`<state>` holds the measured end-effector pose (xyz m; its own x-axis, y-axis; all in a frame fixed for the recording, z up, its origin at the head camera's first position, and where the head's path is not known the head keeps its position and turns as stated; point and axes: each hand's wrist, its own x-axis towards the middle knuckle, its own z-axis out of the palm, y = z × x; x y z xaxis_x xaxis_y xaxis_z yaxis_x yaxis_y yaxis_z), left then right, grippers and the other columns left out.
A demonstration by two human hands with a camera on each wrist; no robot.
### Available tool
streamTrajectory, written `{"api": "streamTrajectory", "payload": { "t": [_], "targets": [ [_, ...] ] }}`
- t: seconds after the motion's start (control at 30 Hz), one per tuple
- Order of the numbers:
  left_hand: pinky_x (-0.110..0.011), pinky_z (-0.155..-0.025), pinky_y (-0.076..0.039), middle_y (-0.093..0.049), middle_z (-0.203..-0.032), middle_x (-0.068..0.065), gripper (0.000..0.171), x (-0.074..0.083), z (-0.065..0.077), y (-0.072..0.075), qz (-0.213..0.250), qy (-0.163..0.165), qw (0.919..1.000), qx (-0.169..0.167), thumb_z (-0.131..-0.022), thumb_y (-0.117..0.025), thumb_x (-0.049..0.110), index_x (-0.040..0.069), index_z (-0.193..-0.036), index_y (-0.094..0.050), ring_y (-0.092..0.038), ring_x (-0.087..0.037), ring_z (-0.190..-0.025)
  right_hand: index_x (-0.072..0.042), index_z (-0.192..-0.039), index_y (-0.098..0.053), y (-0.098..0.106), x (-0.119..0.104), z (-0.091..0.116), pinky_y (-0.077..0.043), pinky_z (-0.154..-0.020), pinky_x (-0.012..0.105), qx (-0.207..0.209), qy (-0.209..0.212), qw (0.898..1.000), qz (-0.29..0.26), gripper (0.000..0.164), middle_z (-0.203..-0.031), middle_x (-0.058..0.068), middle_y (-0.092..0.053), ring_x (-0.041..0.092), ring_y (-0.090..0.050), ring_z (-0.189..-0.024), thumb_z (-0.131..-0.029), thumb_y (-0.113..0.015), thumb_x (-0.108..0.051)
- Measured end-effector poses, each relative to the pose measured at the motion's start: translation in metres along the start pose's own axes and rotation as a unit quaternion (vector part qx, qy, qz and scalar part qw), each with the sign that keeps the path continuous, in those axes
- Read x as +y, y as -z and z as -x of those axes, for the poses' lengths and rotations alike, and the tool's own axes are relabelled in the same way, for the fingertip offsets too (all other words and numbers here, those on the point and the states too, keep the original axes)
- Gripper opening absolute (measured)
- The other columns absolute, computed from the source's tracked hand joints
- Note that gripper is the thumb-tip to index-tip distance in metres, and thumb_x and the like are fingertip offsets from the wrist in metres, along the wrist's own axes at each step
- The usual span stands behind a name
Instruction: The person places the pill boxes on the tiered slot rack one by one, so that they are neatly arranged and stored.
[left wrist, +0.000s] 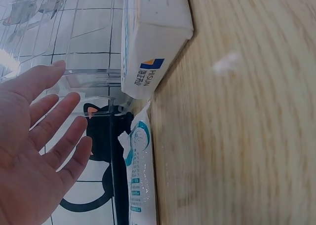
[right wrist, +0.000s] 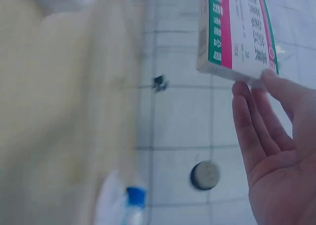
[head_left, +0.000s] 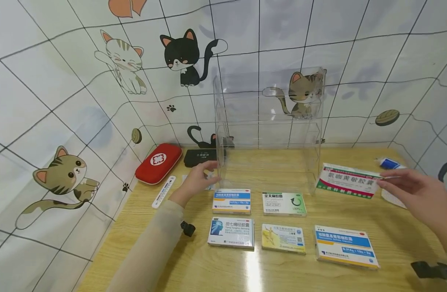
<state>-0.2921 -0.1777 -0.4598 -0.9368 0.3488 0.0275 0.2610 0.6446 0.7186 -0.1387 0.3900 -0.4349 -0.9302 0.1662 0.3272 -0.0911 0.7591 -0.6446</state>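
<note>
A white, green and red medicine box (head_left: 349, 181) hangs above the table, its right end pinched between thumb and fingers of my right hand (head_left: 415, 192). In the right wrist view that hand (right wrist: 276, 131) grips the box (right wrist: 239, 35) by one end. My left hand (head_left: 198, 181) is beside the left edge of a clear plastic tiered rack (head_left: 267, 162). Its fingers (left wrist: 59, 143) are spread and hold nothing in the left wrist view; whether they touch the rack cannot be told. Just in front lies a blue and white medicine box (head_left: 232, 201).
Other medicine boxes lie in rows: green-white (head_left: 283, 204), white-blue (head_left: 231, 232), yellow (head_left: 283, 238) and blue-white (head_left: 346, 246). At the left are a red case (head_left: 159, 163), a black box (head_left: 200, 157) and a white strip (head_left: 163, 192). A blue-capped tube (head_left: 390, 163) lies back right.
</note>
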Motion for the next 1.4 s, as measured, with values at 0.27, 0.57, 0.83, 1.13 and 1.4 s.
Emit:
{"api": "streamTrajectory", "payload": {
  "t": [0.27,0.57,0.83,1.13,1.4],
  "targets": [
    [-0.045,-0.104,-0.051,-0.063,-0.140,-0.003,0.055,-0.003,0.009,0.007,-0.006,0.005,0.9999,0.012,-0.095,-0.077,0.025,0.021,-0.146,-0.056,-0.058,-0.023,-0.128,-0.017,-0.125,-0.069,-0.005,-0.097,-0.062,-0.040,-0.073,0.006,0.044,0.023,0.997,-0.058,0.034,-0.103,-0.031,-0.062,-0.018,-0.059,-0.089,-0.096,-0.073,-0.035],
    [-0.045,-0.105,-0.051,-0.063,-0.141,-0.002,0.051,-0.002,0.005,0.006,-0.004,0.008,0.9999,0.005,-0.095,-0.076,0.027,0.020,-0.143,-0.058,-0.058,-0.023,-0.127,-0.020,-0.119,-0.073,-0.019,-0.191,-0.147,-0.046,-0.081,0.010,0.093,0.090,0.981,-0.145,0.028,-0.112,-0.013,-0.072,-0.010,-0.066,-0.093,-0.094,-0.076,-0.033],
    [-0.046,-0.104,-0.052,-0.065,-0.135,-0.003,0.048,-0.001,0.004,-0.001,0.011,0.007,0.9999,0.005,-0.095,-0.077,0.026,0.020,-0.140,-0.061,-0.060,-0.023,-0.123,-0.022,-0.118,-0.071,-0.045,-0.249,-0.196,-0.052,-0.086,0.016,0.101,0.075,0.978,-0.169,0.024,-0.122,-0.003,-0.073,-0.004,-0.068,-0.093,-0.096,-0.073,-0.032],
    [-0.046,-0.104,-0.052,-0.065,-0.136,-0.001,0.047,0.003,0.001,0.000,0.010,0.008,0.9999,0.009,-0.094,-0.078,0.025,0.022,-0.138,-0.062,-0.060,-0.024,-0.124,-0.020,-0.123,-0.069,-0.073,-0.285,-0.230,-0.052,-0.094,0.020,0.097,0.079,0.979,-0.161,0.027,-0.127,-0.002,-0.071,0.008,-0.068,-0.106,-0.100,-0.068,-0.034],
    [-0.046,-0.104,-0.052,-0.065,-0.137,-0.001,0.049,0.003,0.001,0.000,0.007,0.012,0.9999,0.003,-0.094,-0.077,0.026,0.021,-0.140,-0.061,-0.060,-0.023,-0.124,-0.025,-0.124,-0.069,-0.090,-0.274,-0.247,-0.051,-0.095,0.025,0.027,0.039,0.982,-0.185,0.026,-0.132,-0.006,-0.068,0.008,-0.064,-0.111,-0.099,-0.069,-0.032]
  ]
}}
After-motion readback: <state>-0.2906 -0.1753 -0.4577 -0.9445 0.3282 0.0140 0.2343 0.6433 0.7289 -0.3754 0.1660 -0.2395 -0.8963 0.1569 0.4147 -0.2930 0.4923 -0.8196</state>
